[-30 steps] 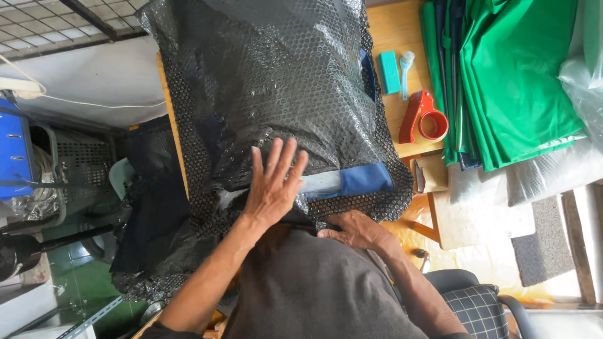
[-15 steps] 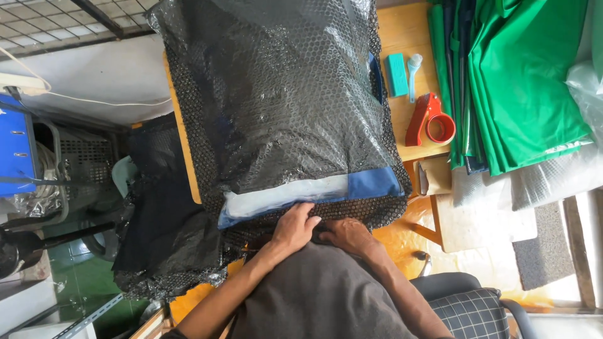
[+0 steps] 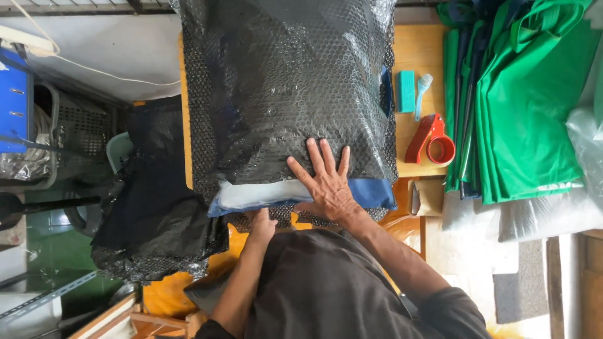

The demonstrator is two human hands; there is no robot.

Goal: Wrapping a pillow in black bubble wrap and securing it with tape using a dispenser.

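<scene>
A big bundle wrapped in black bubble wrap (image 3: 282, 81) lies on a wooden table (image 3: 418, 47). A folded blue and white sheet (image 3: 264, 193) sticks out of its near end. My right hand (image 3: 326, 181) lies flat on the wrap at that near end, fingers spread. Just below the blue and white sheet, my left hand (image 3: 260, 223) curls around the bottom layer of bubble wrap at the table's front edge.
Loose black bubble wrap (image 3: 151, 213) hangs off the table's left side. A red tape dispenser (image 3: 430, 141), a teal block (image 3: 406, 91) and a small brush (image 3: 422, 94) lie right of the bundle. Folded green sheets (image 3: 521, 100) are stacked further right. A blue box (image 3: 12, 100) stands far left.
My right hand has come up from the table's front edge and now presses flat on the wrap. My left hand stays low at the wrap's bottom edge. The view has shifted.
</scene>
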